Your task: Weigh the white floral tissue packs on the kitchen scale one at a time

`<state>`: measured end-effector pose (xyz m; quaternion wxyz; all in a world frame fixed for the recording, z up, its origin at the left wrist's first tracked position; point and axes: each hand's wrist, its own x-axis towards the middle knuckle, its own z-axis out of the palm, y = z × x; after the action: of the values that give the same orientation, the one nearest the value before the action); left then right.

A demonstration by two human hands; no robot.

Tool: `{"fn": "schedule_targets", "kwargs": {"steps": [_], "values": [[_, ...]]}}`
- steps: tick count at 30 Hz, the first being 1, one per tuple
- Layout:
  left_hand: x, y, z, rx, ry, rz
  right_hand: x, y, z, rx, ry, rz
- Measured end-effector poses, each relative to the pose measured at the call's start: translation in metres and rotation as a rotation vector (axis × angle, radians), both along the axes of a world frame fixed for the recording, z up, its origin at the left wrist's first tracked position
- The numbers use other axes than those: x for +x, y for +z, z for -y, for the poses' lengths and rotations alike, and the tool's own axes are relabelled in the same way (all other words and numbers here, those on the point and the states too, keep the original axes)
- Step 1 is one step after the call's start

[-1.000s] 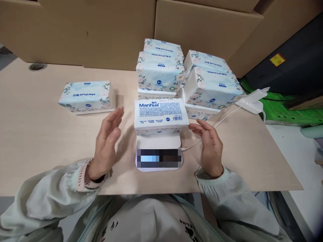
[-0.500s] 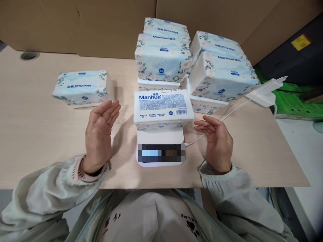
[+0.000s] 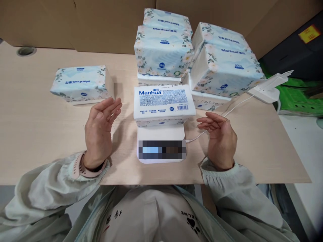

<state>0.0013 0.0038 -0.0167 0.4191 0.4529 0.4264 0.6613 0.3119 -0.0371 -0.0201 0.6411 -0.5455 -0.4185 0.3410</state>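
A pack of tissues (image 3: 164,102), its printed side up, rests on a white scale (image 3: 161,132) in front of me. The scale's display is blurred out. My left hand (image 3: 99,131) is to the left of the pack, open, with its fingers stretched and holding nothing. To the right, my right hand (image 3: 219,137) is open too, its fingertips close to the pack's edge but apart from it. Another tissue pack (image 3: 80,84) lies alone at the left, just beyond my left fingertips.
Behind the scale stand stacked tissue packs (image 3: 163,50), with more stacked packs (image 3: 227,67) at their right. A white cable (image 3: 238,107) runs from the scale to a power strip (image 3: 267,90). Cardboard (image 3: 106,27) walls the back; a green crate (image 3: 297,104) is at right.
The whole view has shifted slightly, so the packs sit a little higher in the picture. Both hands stay open beside the scale, the right one a touch further right.
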Motion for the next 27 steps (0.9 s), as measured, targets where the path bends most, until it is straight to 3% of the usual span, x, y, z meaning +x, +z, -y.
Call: {"fn": "schedule_targets", "kwargs": {"steps": [27], "values": [[0.007, 0.013, 0.004, 0.016, 0.004, 0.017, 0.002, -0.001, -0.003, 0.093, -0.02, 0.051]]}}
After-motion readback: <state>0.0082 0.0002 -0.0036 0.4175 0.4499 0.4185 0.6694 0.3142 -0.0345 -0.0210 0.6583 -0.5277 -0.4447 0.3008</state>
